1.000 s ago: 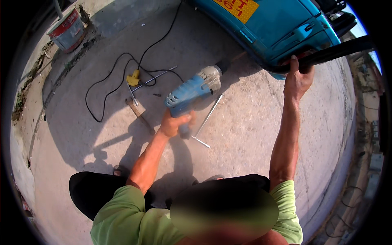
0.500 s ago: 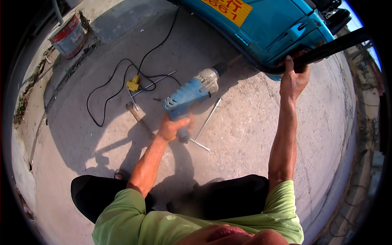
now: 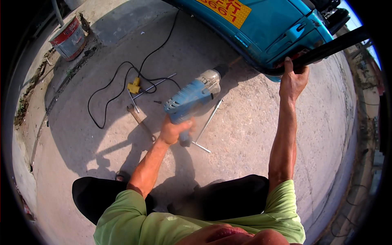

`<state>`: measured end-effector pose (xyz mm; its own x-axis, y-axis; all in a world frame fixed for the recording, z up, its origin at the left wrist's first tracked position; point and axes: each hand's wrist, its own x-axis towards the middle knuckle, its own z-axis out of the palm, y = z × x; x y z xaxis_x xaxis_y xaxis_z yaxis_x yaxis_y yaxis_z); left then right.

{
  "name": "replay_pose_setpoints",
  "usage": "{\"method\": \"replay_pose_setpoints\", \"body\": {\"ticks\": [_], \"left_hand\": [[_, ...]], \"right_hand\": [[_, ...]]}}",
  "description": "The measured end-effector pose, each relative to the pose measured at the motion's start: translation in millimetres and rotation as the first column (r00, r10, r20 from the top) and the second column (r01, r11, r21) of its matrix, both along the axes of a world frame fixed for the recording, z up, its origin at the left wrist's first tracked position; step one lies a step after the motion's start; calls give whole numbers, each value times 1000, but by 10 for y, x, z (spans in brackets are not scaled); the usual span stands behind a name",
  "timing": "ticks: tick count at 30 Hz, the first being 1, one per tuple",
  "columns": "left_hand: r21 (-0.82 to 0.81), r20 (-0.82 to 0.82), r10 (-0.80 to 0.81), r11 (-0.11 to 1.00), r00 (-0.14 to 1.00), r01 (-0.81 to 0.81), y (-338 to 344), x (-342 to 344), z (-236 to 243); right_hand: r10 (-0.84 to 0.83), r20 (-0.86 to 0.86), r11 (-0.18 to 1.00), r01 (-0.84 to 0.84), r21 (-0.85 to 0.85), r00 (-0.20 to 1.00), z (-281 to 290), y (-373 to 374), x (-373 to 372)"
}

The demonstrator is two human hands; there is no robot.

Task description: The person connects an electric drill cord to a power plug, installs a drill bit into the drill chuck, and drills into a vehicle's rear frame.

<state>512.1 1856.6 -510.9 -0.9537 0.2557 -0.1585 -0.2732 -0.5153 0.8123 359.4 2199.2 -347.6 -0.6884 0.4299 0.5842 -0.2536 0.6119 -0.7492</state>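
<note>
Hands (image 3: pixel 174 130) (image 3: pixel 293 84) apart: drill (image 3: pixel 190 97) L, R nr panel edge (image 3: pixel 266 70).

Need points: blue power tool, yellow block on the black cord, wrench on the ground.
Blue power tool (image 3: pixel 188 96): head view, middle of the blue housing.
Yellow block (image 3: pixel 133 86): head view, middle of its body.
Wrench (image 3: pixel 139 119): head view, middle of the shank.

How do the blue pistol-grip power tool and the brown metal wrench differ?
Position: the blue pistol-grip power tool is in the left hand; the brown metal wrench lies on the concrete ground.
Shape: the power tool is bulky; the wrench is slim.
Colour: the power tool is blue with a pale front housing; the wrench is brown.
Shared: both are tools.
</note>
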Motion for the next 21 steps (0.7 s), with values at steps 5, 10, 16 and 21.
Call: {"method": "replay_pose_setpoints", "body": {"ticks": [5,10,16,21], "left_hand": [[0,2,-11,1000,1000,11,-14,-24,25],[40,47,-24,999,999,22,-56,-73,-29],[48,32,-22,999,999,20,-67,-90,-48],[65,28,-41,997,999,39,-68,-96,-33]], "right_hand": [[8,-9,1000,-8,-22,1000,25,-39,23],[44,-15,997,-44,-58,999,22,-45,25],[74,-53,994,-78,-82,996,16,-40,-6],[64,-48,995,-68,-73,997,9,-28,-5]]}}
